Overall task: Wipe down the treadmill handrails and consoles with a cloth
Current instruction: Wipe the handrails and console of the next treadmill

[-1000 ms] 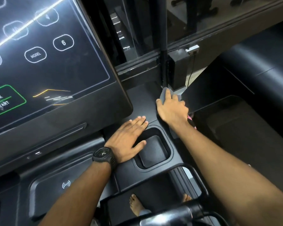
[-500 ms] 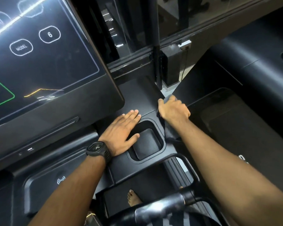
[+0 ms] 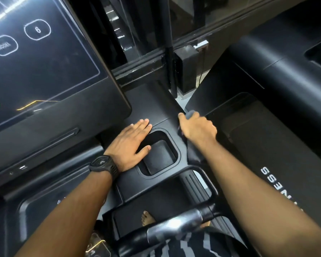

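Here, at the far left, the treadmill's console screen [image 3: 41,58] tilts toward the viewer, showing outlined buttons marked "MODEL" and "6" and a corner of a green outline at the left edge. Below it, near the left, a shallow black tray [image 3: 44,208] sits in the console deck. A black wristwatch [image 3: 104,164] wraps the left forearm, and the left hand [image 3: 132,143] lies flat, palm down, on the black deck, fingers straight and close together, holding nothing; its thumb reaches over the left edge of a recessed cup holder [image 3: 161,156]. Just right of the cup holder, the right hand [image 3: 198,127] is closed around a dark grey cloth [image 3: 190,114], which shows only as a small bunch past the knuckles and presses against the right edge of the deck. The two hands are near each other but apart, with the cup holder's far rim between them. Nearer the viewer, a glossy black and silver handrail [image 3: 174,229] crosses the bottom, and a bare foot [image 3: 146,218] shows on the belt beneath it. To the right lies a neighbouring treadmill [image 3: 267,141], black, with white lettering along its near side.
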Demonstrator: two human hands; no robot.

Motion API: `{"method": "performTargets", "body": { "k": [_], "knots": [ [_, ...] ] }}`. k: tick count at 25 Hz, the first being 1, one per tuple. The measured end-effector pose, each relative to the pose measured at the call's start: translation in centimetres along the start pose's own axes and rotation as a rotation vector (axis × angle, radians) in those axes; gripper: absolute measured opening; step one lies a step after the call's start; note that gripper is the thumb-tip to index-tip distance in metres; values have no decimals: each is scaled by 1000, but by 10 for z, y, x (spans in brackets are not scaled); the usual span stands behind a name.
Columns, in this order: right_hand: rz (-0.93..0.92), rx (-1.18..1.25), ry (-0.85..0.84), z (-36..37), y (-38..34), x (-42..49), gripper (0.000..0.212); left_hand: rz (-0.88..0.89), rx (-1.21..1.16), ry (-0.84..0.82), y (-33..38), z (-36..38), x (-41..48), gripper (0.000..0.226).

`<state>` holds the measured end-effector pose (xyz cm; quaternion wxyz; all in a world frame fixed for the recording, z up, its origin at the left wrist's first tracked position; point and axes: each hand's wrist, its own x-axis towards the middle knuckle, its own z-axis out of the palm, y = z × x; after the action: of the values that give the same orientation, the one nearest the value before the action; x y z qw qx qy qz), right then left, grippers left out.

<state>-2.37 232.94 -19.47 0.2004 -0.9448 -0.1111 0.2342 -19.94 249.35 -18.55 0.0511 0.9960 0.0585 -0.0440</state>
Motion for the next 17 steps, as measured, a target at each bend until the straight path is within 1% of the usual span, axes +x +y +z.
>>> {"method": "performTargets", "body": {
  "k": [1, 2, 3, 4, 5, 6, 8, 9, 10, 11, 12, 13, 15, 16, 17],
  "knots": [
    [52, 20, -51, -7, 0, -1, 70, 0, -2, 0, 0, 0, -1, 75],
    [19, -31, -27, -4, 4, -4, 73, -8, -5, -3, 1, -1, -1, 75],
    [-61, -101, 38, 5, 9, -13, 76, -14, -7, -10, 2, -2, -2, 75],
    [-135, -134, 85, 9, 13, -24, 77, -14, -8, -12, 1, -2, -1, 76],
    [-159, -137, 95, 11, 16, -25, 76, -9, -10, -5, 0, -2, 0, 76],
    [-110, -99, 70, 8, 18, -17, 74, -1, -9, 1, 0, -1, 1, 76],
    [48, -11, -35, -2, 18, -14, 76, -2, -8, 1, 1, -1, -1, 76],
    [39, -64, -17, -2, 18, -20, 80, -10, -10, 0, 1, -1, -2, 76],
    [-34, -153, 41, 5, 20, -29, 82, -15, -10, -9, 1, -2, -1, 76],
    [-108, -197, 91, 10, 22, -42, 83, -15, -5, -15, 0, -2, -1, 76],
    [-145, -203, 104, 13, 25, -47, 83, -13, -3, -13, 0, -1, 1, 76],
    [-120, -174, 86, 9, 26, -38, 82, -8, -3, -6, -1, -1, 2, 76],
    [63, -54, -10, -1, 23, -25, 84, -6, -1, -6, 0, -1, 0, 76],
    [81, -83, -23, -4, 19, -29, 86, -9, 1, -8, 0, 0, 0, 76],
    [9, -184, 46, 3, 20, -39, 86, -15, 4, -12, 0, 0, -1, 76]
  ]
}}
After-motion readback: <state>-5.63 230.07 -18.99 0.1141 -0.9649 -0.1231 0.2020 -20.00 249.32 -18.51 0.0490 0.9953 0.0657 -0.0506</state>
